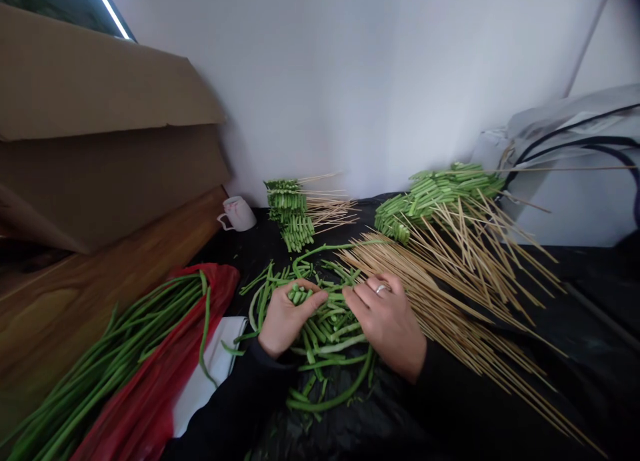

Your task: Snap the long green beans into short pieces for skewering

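Observation:
Several short cut pieces of long bean (299, 294) sit bunched in my left hand (281, 322), its thumb and fingers closed round them. Close by on the right, my right hand (393, 327), with a ring on one finger, reaches down to the bean pile. Its fingers are bent together, and whatever they pinch is hidden. Under both hands spreads a heap of cut and whole green long beans (327, 347) on black plastic. Loose bamboo skewers (450, 314) lie fanned out just right of my right hand.
Beans threaded on skewers form a small stack (287, 211) and a larger one (445, 191) by the wall. At left are a red plastic bag (150, 387) with long beans (125, 334), a white mug (237, 214) and a cardboard box (110, 174). A white bag (565, 207) stands right.

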Demonstrator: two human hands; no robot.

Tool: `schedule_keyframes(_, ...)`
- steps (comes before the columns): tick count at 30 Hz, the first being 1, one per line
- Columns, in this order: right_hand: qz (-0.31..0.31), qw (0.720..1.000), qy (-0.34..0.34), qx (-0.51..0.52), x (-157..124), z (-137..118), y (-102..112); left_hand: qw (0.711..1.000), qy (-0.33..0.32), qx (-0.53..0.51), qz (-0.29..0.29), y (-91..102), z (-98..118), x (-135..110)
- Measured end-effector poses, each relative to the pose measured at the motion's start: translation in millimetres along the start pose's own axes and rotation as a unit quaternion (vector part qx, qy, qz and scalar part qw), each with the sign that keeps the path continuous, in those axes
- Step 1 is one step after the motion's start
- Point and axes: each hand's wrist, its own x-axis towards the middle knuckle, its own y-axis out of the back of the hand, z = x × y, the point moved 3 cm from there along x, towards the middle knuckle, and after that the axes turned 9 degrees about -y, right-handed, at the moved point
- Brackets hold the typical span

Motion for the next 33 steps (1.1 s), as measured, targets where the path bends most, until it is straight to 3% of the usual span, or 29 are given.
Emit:
schedule_keyframes(4,0.005,0.999,-0.045,-0.019,1.1,10.0,0.7,1.0,0.002,0.017,0.019,7.3,-2.5,3.7)
schedule_keyframes(10,0.038,0.999,-0.022,-0.025,0.0,6.7,4.8,0.999,-0.002,0.031,0.037,9.0,-4.3,4.4)
schedule_keyframes(12,0.044,0.999,-0.005,-0.022,-0.1,3.8,5.9,0.999,-0.007,0.03,0.017,7.0,-2.8,3.6)
schedule_keyframes(18,0.061,0.997,0.035,-0.015,-0.7,-2.8,8.3,0.99,-0.021,0.009,-0.137,-5.9,1.9,-1.2)
schedule_keyframes(23,0.083,0.994,0.066,-0.008,0.1,-6.7,9.5,0.984,-0.09,0.048,-0.145,-8.5,3.6,-3.1)
schedule_keyframes(27,0.054,0.995,0.08,-0.015,0.6,-9.6,7.8,0.972,-0.137,0.083,-0.174,-11.5,6.7,-5.2)
schedule_keyframes(33,-0.008,0.997,0.078,0.012,-1.3,-8.3,1.1,0.969,-0.128,0.063,-0.204,-12.2,11.2,-7.0)
